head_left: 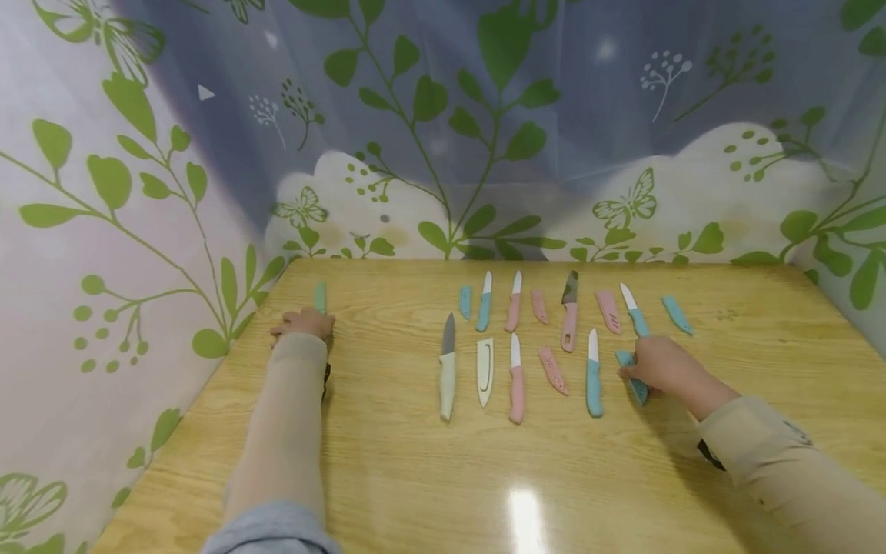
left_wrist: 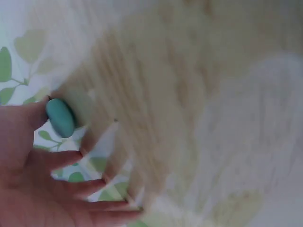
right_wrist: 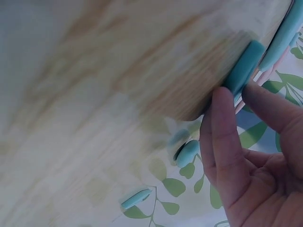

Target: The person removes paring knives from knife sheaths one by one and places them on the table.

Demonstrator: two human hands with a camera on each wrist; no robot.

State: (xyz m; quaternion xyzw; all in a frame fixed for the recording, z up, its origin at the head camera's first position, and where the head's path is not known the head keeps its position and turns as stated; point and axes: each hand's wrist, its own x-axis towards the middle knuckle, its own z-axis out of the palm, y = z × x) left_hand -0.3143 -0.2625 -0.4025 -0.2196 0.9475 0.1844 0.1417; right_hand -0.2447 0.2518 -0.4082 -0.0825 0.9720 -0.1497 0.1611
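On the right of the wooden table, my right hand [head_left: 667,368] pinches a blue knife sheath [head_left: 640,388] between thumb and fingers. In the right wrist view this sheath [right_wrist: 245,66] sits at the fingertips, close over the tabletop. Just beyond that hand lies a blue-handled knife [head_left: 631,302] with a white blade; another blue-handled knife [head_left: 594,377] is to its left. At the far left, my left hand [head_left: 303,323] is beside a slim green piece [head_left: 320,297], partly hidden by it. In the left wrist view its fingers are spread, thumb against the rounded green end [left_wrist: 60,118].
Between the hands lie a cream-handled knife [head_left: 447,385], its cream sheath [head_left: 485,373], and several pink-handled knives [head_left: 517,392] with pink sheaths [head_left: 553,371]. Another blue sheath [head_left: 677,315] lies at the far right. A leaf-patterned curtain [head_left: 443,154] borders the table's back edge.
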